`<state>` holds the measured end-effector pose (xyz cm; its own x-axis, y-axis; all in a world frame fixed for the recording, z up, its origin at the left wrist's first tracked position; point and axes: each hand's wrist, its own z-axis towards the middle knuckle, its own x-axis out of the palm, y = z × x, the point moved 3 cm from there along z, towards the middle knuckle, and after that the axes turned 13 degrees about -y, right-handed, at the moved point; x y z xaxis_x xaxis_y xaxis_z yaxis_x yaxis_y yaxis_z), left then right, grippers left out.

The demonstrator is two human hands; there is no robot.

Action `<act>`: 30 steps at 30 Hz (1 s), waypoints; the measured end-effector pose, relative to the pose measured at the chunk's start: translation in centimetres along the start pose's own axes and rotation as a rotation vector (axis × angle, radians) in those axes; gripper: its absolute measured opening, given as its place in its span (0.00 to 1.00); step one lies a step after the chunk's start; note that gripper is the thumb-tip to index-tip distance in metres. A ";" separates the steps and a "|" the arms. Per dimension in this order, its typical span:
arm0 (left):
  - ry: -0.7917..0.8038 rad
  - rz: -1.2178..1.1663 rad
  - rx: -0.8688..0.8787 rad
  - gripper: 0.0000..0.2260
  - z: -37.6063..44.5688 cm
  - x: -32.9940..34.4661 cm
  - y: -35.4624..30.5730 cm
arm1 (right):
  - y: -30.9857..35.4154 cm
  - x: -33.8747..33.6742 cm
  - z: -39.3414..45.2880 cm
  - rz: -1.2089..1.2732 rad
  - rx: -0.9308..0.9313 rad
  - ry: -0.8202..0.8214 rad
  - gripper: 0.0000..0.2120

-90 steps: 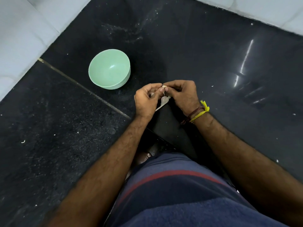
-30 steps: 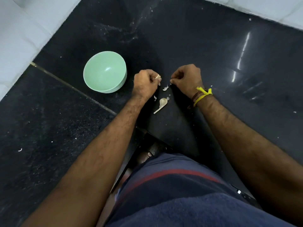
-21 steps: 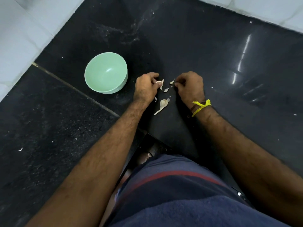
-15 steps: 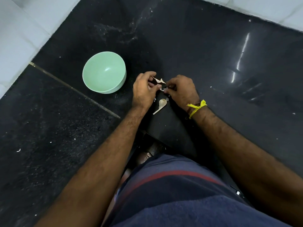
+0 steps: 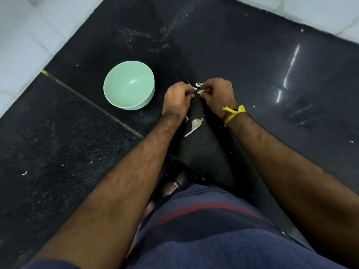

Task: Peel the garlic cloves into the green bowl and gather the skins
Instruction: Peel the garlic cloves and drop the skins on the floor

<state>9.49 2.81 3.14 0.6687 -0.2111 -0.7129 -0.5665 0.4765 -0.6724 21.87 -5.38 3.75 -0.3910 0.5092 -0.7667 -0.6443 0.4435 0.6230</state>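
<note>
The green bowl stands on the black countertop, left of my hands, and looks empty. My left hand and my right hand meet fingertip to fingertip over the counter, pinching small white bits of garlic skin between them. What lies inside the curled fingers is hidden. A garlic clove with a long tail lies on the counter just below my hands, with small skin flakes beside it.
The counter's front edge runs close to my body, with a seam crossing the slab at the left. White tiled wall borders the counter at the left and back. Tiny white specks dot the dark surface.
Three seconds ago both hands held the tailed clove together; it now lies on the counter. My hands then parted, picked at skin bits, and have come together again slightly farther back.
</note>
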 end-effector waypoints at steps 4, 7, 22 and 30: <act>-0.066 -0.117 -0.013 0.13 -1.7 -1.2 1.4 | 0.0 -1.4 -3.4 0.041 -0.006 0.142 0.08; -0.148 -0.137 0.038 0.11 -3.7 -2.4 1.8 | 0.5 -1.6 -6.2 0.062 -0.090 0.306 0.17; 0.086 -0.710 -0.389 0.09 -8.0 -2.6 2.9 | 1.2 -0.7 -6.0 0.593 0.202 0.252 0.09; 0.011 -0.839 -0.476 0.11 -8.3 -2.6 2.4 | 2.1 0.3 -6.5 0.786 0.331 0.254 0.07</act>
<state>2.38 -2.57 1.69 0.9419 -0.3340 0.0360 -0.0440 -0.2288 -0.9725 16.13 -9.09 3.79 -0.7996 0.5944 -0.0856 0.0792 0.2456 0.9661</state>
